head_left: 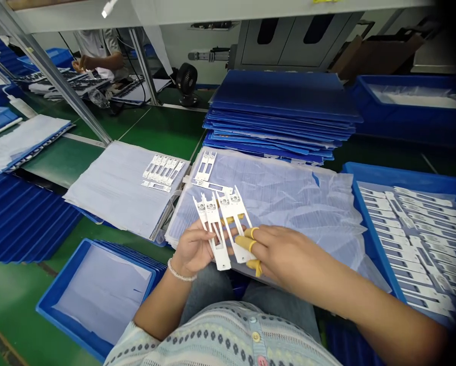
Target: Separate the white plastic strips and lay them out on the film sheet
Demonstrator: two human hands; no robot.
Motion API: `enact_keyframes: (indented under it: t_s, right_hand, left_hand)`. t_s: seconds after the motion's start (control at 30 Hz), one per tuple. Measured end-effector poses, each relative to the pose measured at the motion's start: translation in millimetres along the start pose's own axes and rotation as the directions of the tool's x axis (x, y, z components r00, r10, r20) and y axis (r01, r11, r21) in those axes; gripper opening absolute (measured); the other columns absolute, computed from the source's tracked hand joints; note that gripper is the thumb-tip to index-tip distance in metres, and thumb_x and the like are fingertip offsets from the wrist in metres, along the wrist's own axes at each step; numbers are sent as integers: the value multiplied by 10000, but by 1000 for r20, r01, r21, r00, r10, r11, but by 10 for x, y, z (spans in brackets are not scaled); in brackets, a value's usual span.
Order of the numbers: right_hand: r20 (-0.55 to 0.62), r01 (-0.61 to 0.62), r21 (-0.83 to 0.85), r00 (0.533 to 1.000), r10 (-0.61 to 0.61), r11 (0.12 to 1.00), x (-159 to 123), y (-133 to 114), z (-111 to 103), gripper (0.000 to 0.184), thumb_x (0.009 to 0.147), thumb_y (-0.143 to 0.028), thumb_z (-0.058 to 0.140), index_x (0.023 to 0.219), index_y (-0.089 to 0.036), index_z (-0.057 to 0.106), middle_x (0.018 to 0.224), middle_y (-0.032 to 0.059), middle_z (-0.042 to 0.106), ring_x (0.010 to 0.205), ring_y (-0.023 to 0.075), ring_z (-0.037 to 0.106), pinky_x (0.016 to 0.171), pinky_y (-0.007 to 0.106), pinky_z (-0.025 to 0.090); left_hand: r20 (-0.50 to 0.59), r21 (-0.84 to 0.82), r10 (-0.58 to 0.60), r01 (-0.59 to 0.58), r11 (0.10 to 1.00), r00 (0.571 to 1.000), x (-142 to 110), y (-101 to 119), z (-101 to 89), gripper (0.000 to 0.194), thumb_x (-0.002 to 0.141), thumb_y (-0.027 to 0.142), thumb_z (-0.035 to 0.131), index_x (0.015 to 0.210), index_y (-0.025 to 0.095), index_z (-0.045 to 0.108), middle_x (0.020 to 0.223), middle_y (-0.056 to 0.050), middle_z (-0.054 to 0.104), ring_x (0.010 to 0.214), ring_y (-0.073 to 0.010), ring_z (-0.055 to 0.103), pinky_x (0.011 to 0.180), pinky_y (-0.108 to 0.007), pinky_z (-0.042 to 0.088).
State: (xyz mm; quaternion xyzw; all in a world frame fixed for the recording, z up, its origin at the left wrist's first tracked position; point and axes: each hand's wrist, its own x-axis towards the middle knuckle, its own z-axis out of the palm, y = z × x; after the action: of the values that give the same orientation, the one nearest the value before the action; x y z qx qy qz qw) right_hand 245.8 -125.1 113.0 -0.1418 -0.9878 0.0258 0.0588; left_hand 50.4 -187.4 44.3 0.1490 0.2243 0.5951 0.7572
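My left hand point(193, 247) is closed, its thumb pressed on a pair of long white slotted plastic frames point(217, 231). Yellow finger cots cover fingertips of my right hand point(279, 249), which grips more of these white frames point(234, 201) just beside the first ones. How many overlap there I cannot tell. Both hands are above the front of a sheet-covered stack point(281, 188). Just beyond them, a few loose white frames point(205, 165) lie on that stack. Further left, a row of several similar frames point(163, 169) rests on a paper-covered pile point(109, 183).
At the right, a blue tray point(376, 254) contains many white frames. Behind the sheet stands a tall stack of blue trays point(281, 96), with a small black fan point(187, 81) nearby. Another blue tray point(60, 284) is low at the left. A co-worker point(102, 53) sits across the bench.
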Motion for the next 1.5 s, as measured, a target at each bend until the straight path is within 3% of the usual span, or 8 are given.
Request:
enact_keyframes:
  t_s: [0.13,0.27,0.43,0.9,1.5]
  right_hand:
    - [141,-237,36,963,230,971,507,468,65,220,780,-139,639,997,-168,663,898,53,639,761,200,608,613,281,438]
    - [139,-456,157,889,437,876,1109,995,410,323,815,-201,636,1135,-155,632,1107,77,633,945,197,603,802,254,425]
    - [172,-544,132,836,522,828,1538,1299,777,332,818,-246,635,1117,-102,639,1106,125,644,957,217,602,759,251,418]
    - [230,-496,113,856,463,861,1556,1312,871,365,835,-259,625,1168,-110,631,1145,136,613,974,220,589,791,251,411]
    - [108,-430,188,903,417,883,1617,1400,1023,265,796,-181,677,1049,-103,690,991,115,644,825,186,618,764,239,462]
  left_hand:
    - [-95,-30,80,-83,996,992,-4,33,-236,723,790,25,468,1444,287,306,1181,-104,652,1274,-363,470,958,-640,420]
    - [-228,-16,71,-77,997,971,41,-9,-386,771,772,12,482,1459,275,249,1318,-154,559,1263,-381,478,865,-595,501]
    - [-321,-14,38,-45,999,946,106,-80,-493,728,744,18,500,1420,214,314,1290,-184,567,1241,-385,497,787,-544,547]
    - [-318,-44,20,-36,998,948,123,-105,-536,635,754,32,509,1353,215,401,1268,-176,580,1237,-361,502,750,-508,559]
    - [-281,-43,14,-27,999,960,144,-121,-607,652,762,61,511,1375,238,379,1259,-150,584,1181,-323,549,804,-511,529]
